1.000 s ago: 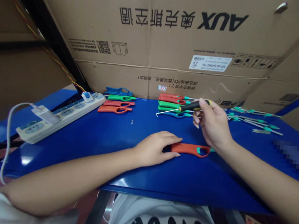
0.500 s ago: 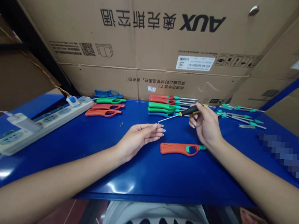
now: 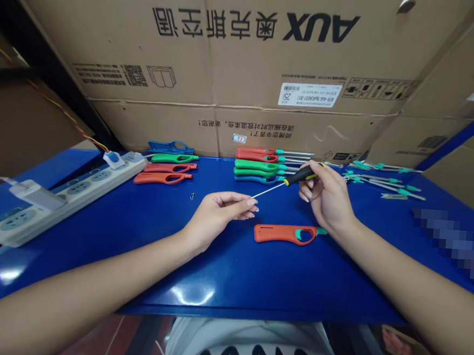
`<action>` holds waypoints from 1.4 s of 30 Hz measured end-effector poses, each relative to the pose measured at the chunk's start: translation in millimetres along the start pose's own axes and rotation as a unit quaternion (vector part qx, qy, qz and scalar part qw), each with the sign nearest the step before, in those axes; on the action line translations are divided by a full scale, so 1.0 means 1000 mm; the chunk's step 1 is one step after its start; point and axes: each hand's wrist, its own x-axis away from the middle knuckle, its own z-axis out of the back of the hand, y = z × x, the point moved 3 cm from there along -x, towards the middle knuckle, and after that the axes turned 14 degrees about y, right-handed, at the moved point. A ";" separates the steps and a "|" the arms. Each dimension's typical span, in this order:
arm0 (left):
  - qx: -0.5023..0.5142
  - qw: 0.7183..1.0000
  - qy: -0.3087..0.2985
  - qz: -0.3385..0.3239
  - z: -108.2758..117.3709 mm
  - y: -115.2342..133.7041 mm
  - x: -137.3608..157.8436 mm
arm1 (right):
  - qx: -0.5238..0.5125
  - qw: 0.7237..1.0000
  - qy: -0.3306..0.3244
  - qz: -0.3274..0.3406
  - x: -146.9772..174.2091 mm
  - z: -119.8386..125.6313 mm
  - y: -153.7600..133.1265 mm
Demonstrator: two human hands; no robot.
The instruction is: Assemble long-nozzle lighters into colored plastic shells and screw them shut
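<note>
The right hand grips a screwdriver by its black handle, the thin shaft slanting down and left to the fingertips of the left hand, which pinch at its tip. Just below the hands an orange lighter lies flat on the blue table. Behind it is a stack of lighters, red, green and blue; a second group lies further left. A power strip sits at the left edge, loose metal tubes at the right, and a cardboard box stands behind.

Glossy blue table, matt cardboard.
</note>
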 end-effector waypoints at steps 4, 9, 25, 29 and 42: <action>-0.073 0.992 0.016 -0.096 0.000 0.005 0.000 | -0.011 1.000 -0.002 0.013 -0.001 0.001 -0.003; -0.123 0.980 0.010 -0.157 -0.001 0.007 0.003 | 0.003 0.999 -0.015 0.043 0.001 0.000 -0.008; -0.156 0.967 -0.001 -0.202 -0.001 0.004 0.004 | 0.023 0.997 -0.012 0.076 0.003 0.000 -0.011; -0.172 0.964 0.005 -0.205 -0.002 0.007 0.006 | 0.022 0.994 -0.013 0.109 0.005 0.000 -0.013; -0.195 0.955 -0.010 -0.224 -0.005 0.008 0.008 | 0.053 0.981 -0.024 0.185 0.005 0.002 -0.022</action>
